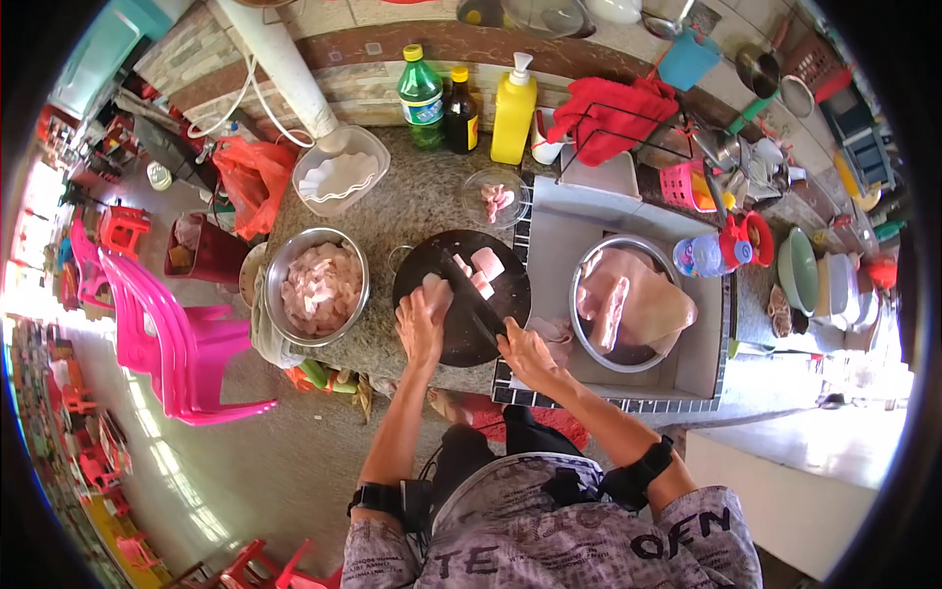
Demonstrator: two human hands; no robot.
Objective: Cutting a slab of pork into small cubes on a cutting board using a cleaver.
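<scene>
On the round dark cutting board [464,346], my left hand [419,327] holds down a piece of raw meat [438,293]. My right hand [526,352] grips the handle of a dark-bladed kitchen knife [478,305], whose blade slants across the board just right of that piece. Several cut pale chunks of meat [486,263] lie beyond the blade. To the left is a metal bowl [271,313] full of sliced raw meat [324,287]. A metal basin [585,355] in the sink at right holds large slabs of meat [647,302] and a strip [610,315].
A small clear bowl [471,213] with meat bits sits behind the board. Bottles, including a yellow pump bottle [514,118], line the wall. A clear plastic container [379,173] stands back left. Stacked pink chairs [158,331] are left of the counter. A water bottle [699,255] lies at the sink's right edge.
</scene>
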